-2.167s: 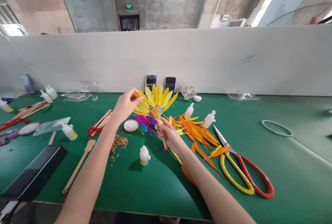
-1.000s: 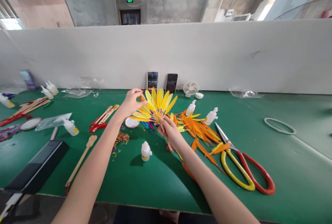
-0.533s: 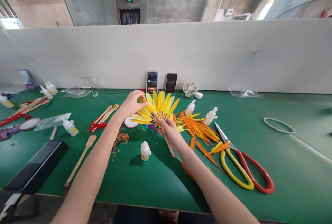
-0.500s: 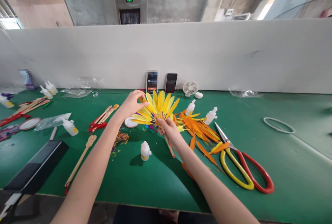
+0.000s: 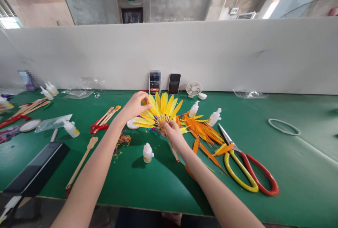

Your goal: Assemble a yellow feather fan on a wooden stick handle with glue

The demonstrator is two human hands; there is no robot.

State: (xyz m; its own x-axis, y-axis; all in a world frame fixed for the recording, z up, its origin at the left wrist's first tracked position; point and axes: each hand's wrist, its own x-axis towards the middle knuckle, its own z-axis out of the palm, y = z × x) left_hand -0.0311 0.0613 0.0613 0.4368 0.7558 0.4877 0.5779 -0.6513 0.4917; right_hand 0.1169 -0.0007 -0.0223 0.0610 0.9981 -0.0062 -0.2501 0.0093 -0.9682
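A feather fan (image 5: 165, 105) of yellow feathers, spread in an arc on a wooden handle (image 5: 174, 153), is held up over the table. My right hand (image 5: 173, 133) is closed round the fan where the feathers meet the handle. At the upper left of the arc, my left hand (image 5: 136, 106) pinches a yellow feather between thumb and fingers. Part of that feather is hidden by the fingers. Below the fan a small white glue bottle (image 5: 148, 153) stands upright. Loose orange and yellow feathers (image 5: 203, 129) lie right of the fan.
Large scissors (image 5: 241, 164) with red and yellow handles lie at the right. Two more glue bottles (image 5: 214, 117) stand behind the feathers. Two phones (image 5: 174, 84) and a small fan (image 5: 194, 89) are by the partition. A wooden stick (image 5: 83, 159) and a black box (image 5: 37, 168) lie left.
Both hands and the feather fan have stayed almost in place. At the far left edge, something like another person's fingers now shows beside a bottle.
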